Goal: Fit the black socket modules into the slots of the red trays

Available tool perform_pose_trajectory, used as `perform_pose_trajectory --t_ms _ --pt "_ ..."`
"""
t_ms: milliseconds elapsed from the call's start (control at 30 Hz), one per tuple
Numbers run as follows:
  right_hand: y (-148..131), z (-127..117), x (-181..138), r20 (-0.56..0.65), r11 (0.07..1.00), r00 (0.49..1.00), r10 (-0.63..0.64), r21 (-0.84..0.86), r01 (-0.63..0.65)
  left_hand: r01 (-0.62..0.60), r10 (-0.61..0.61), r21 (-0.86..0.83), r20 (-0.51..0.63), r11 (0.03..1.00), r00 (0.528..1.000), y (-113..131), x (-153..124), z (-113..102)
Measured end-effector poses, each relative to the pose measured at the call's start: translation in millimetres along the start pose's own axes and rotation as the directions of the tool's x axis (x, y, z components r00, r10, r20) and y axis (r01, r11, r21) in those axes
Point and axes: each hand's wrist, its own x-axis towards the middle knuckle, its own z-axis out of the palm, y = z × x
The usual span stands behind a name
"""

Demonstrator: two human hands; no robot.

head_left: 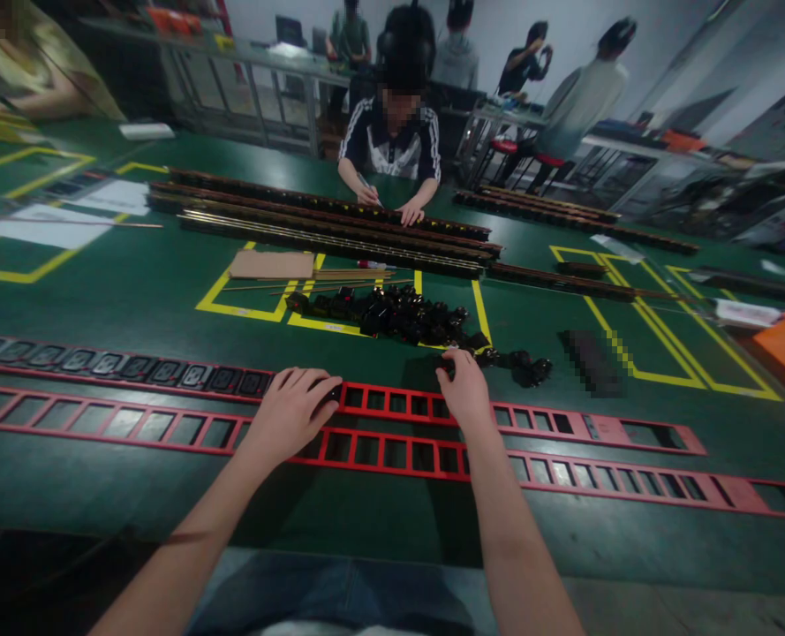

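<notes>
Presently, seating black units in the far red frame (pixel 604 427) appears to be the step in hand. Hands apart: left hand (pixel 290 417) at the frame, thumb and fingers around a dark piece (pixel 328 389); right hand (pixel 464 393) over the frame's far edge, fingers curled, grip contents unclear. Next move likely calls for squaring a unit to a bare slot and pressing evenly. Frame: long, narrow, red, ladder-like, flat on bench (pixel 101 495); square black units (pixel 221 380) fill its left slots, those right of the left hand bare. Loose black parts (pixel 405 315) heaped beyond the frame.
</notes>
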Motion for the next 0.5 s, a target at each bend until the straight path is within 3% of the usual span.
perform_pose_trajectory --t_ms 167,367,433,500 --pt "0.4 1.5 -0.2 0.037 0.993 0.997 0.063 0.100 -0.067 0.002 -0.002 0.005 0.001 1.000 1.000 -0.4 -0.1 -0.9" --pt "-4.7 -1.8 1.8 -0.083 0.955 0.996 -0.021 0.295 0.044 0.018 -0.018 0.012 0.003 1.000 1.000 1.9 1.4 -4.9" --pt "-14.5 -2.5 0.7 -0.069 0.915 0.997 0.027 0.403 0.003 0.022 -0.022 0.002 0.014 1.000 1.000 2.3 1.8 -6.1" --pt "-31.0 -2.1 -2.6 0.025 0.821 0.997 0.076 0.565 -0.077 0.024 -0.024 -0.005 0.023 1.000 0.999 2.6 2.0 -7.1"
